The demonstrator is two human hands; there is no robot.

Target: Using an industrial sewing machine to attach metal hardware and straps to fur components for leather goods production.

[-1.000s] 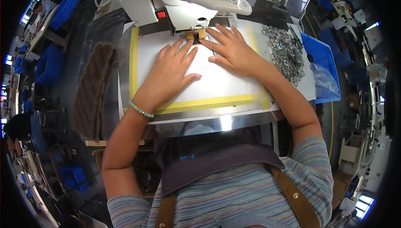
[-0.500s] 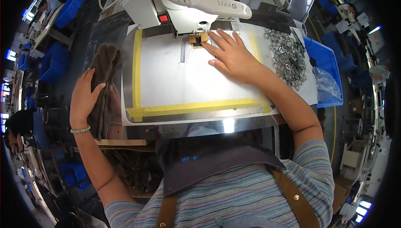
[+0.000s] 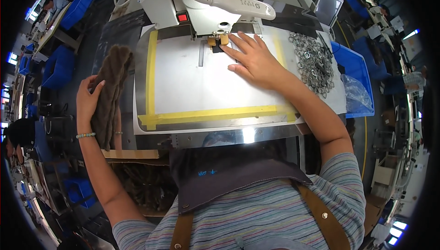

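Observation:
My right hand lies flat on the white work sheet, fingers spread. One fingertip reaches the small black piece under the sewing machine's head, beside its tan clamp blocks. At the left, a long bundle of brown furry strips rests on the shiny metal table. My left hand grips the bundle's outer edge, thumb toward the fur and fingers partly hidden behind it. A beaded bracelet circles that wrist.
Yellow tape borders the sheet. Many metal rings are heaped at the right, before a blue bin holding clear plastic. A small screen stands at the far right. More brown furry pieces sit in a box below the table.
My left hand has slid outward from lying over the furry strips to their outer edge, its thumb drawing back. My right hand stays in place by the clamp.

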